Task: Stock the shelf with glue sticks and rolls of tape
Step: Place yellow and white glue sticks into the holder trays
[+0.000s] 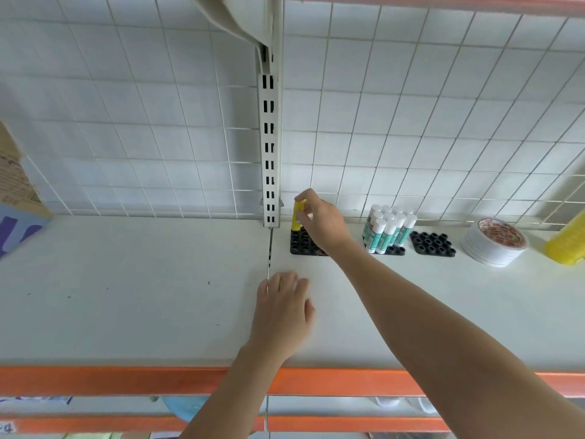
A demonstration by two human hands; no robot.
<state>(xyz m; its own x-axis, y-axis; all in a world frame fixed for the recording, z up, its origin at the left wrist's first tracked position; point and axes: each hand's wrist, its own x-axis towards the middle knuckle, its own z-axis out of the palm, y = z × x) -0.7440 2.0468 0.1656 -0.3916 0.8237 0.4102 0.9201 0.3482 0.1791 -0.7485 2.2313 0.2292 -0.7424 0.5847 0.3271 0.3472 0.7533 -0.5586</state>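
The right hand pinches the yellow glue stick upright above the black holder tray's back corner, so lower it straight into one socket while the relaxed left hand rests on the shelf.

A white shelf with an orange front edge carries three black slotted trays, a stack of tape rolls and a resting left hand.
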